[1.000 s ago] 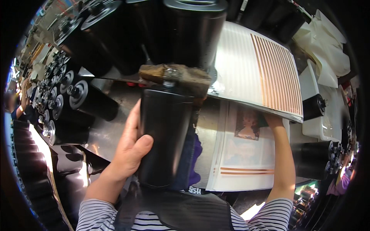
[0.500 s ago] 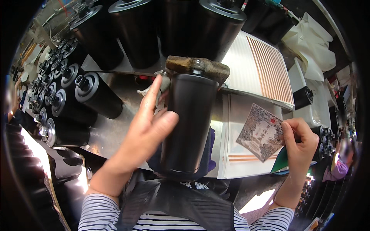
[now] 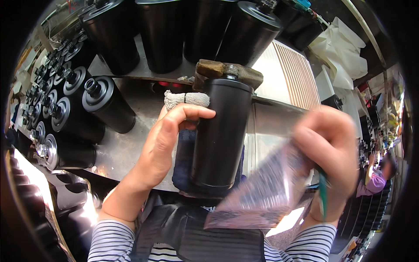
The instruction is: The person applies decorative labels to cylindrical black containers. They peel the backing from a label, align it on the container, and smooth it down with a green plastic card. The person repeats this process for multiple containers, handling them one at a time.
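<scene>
The black bottle is laid over dark blue cloth on the counter, its neck set against a wooden block, presumably so that rolling is prevented and the finish spared. A white cloth roll appears gripped by the left hand, its forefinger extended to the bottle; by the blurred right hand's closed fingers, a clear printed film is pinched
</scene>
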Tool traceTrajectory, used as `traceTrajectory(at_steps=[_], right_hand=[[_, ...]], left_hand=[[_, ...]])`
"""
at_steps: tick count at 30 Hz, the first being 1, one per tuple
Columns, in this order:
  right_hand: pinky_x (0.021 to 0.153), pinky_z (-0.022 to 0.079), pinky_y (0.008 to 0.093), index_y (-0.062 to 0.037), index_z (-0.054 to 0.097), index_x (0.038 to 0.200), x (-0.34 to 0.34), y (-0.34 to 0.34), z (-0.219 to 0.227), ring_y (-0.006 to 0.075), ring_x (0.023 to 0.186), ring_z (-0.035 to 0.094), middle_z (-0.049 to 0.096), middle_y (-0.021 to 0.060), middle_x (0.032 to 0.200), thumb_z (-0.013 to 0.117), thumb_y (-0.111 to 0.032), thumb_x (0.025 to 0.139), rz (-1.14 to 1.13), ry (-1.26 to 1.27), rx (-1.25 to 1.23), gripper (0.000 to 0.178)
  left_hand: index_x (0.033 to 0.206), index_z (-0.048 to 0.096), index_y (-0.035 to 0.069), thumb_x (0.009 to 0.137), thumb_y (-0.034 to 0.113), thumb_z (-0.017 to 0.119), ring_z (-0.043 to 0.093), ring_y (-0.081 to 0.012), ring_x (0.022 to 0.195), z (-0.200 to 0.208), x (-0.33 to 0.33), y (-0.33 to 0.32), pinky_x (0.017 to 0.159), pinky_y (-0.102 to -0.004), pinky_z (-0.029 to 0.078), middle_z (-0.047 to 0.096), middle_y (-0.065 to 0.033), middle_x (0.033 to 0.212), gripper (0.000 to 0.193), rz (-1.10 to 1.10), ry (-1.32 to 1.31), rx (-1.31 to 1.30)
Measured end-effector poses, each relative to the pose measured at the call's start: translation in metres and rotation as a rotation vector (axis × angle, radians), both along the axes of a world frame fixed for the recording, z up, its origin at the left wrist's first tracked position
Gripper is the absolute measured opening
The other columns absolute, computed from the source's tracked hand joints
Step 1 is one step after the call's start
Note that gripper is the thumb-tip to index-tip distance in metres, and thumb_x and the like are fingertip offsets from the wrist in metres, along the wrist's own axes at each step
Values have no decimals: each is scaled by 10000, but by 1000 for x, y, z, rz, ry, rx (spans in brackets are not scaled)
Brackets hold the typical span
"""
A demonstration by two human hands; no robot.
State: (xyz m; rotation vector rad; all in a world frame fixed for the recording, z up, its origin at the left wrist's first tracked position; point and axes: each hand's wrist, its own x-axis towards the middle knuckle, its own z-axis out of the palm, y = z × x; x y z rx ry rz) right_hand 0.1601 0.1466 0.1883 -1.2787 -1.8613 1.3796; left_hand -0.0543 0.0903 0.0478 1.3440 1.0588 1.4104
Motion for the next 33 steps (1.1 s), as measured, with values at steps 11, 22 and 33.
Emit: traceTrajectory(at_steps=[11,22,33], right_hand=[[496,391,139,6,569,811,-20,49,-86,10,565,538,593,-9,644,649,-62,861,42,127,-10,116],[470,373,119,-17,537,791,-23,58,-104,1,518,524,590,-12,606,664,-71,858,-60,256,-10,153],[558,477,179,8,522,852,20,-15,-130,80,641,618,650,68,758,631,-33,858,50,353,-460,117]], left_hand=[[805,566,21,859,166,654,500,-92,729,1,8,27,674,-231,448,490,-49,872,178,322,24,-99],[753,542,25,917,214,586,477,-54,650,6,5,43,579,-194,428,463,-20,759,254,331,45,-109],[785,576,13,791,134,730,522,-44,667,-29,8,-37,622,-188,417,533,-4,767,196,124,-85,-270]])
